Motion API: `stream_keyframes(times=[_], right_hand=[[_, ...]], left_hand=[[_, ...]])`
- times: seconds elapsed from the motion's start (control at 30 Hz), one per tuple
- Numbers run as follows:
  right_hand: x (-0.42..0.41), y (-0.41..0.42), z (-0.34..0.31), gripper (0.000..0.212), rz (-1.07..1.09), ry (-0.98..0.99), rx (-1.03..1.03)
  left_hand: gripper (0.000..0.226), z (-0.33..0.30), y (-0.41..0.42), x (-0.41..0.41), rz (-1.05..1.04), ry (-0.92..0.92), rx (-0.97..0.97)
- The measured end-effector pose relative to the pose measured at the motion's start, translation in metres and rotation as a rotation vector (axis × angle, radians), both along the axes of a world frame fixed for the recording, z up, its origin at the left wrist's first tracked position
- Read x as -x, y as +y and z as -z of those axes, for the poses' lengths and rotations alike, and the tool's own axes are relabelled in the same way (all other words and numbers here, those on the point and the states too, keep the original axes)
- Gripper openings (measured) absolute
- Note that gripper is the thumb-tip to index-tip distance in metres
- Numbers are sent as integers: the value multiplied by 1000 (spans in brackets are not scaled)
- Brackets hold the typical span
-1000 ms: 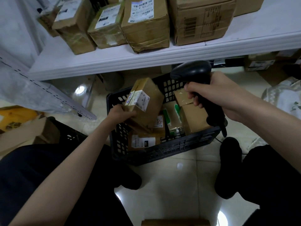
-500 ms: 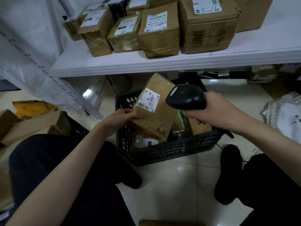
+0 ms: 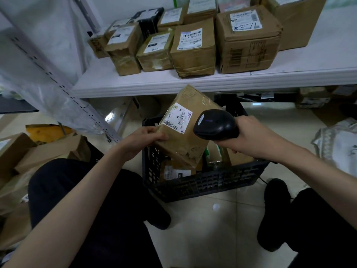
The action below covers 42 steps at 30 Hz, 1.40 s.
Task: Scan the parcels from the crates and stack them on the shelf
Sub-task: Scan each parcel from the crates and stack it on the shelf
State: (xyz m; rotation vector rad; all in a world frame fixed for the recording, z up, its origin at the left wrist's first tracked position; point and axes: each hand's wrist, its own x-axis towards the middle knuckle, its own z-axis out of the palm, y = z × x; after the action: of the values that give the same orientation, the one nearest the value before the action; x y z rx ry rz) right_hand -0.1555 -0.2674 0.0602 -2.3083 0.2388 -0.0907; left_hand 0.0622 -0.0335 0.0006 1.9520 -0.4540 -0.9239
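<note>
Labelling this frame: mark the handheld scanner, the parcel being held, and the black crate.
handheld scanner [image 3: 214, 123], head view, top of its black head.
held parcel [image 3: 183, 140], head view, bare brown face below the label.
black crate [image 3: 212, 182], head view, near lattice wall.

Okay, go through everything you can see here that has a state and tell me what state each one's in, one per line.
Left hand: grips the parcel's left edge.
Parcel: held tilted above the crate, label facing up.
Right hand: grips the scanner.
Scanner: head close beside the parcel's label.
Crate: on the floor, parcels inside.
Shelf: holds a row of boxes, labels up.
</note>
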Motion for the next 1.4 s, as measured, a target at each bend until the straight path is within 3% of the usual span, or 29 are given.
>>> stream_keyframes(times=[0.23,0.37,0.57,0.67,0.8,0.93,1.13,1.4], right_hand=[[-6,3,-6,16,19,-52,-41],[-17,11,-18,17,31,-102,-91],[-43,25,-36,20,37,-164,-201],[-59,31,-38,15,34,-153,-239],[-77,40,-37,17,23,-130,-263],[-92,45,-35,20,18,-112,-278],[-106,49,-29,18,16,-105,-290],[-119,45,-22,16,51,-79,-271]], left_hand=[[64,-14,7,-5,-3,-9,15],[41,-39,26,-10,-87,-14,23],[66,-82,87,-27,-260,-22,32],[58,-97,120,-37,-353,-36,47],[75,-110,151,-56,-478,-74,85],[42,-116,157,-84,-606,-97,126],[49,-117,147,-146,-702,-137,160],[33,-115,113,-218,-654,-92,228]])
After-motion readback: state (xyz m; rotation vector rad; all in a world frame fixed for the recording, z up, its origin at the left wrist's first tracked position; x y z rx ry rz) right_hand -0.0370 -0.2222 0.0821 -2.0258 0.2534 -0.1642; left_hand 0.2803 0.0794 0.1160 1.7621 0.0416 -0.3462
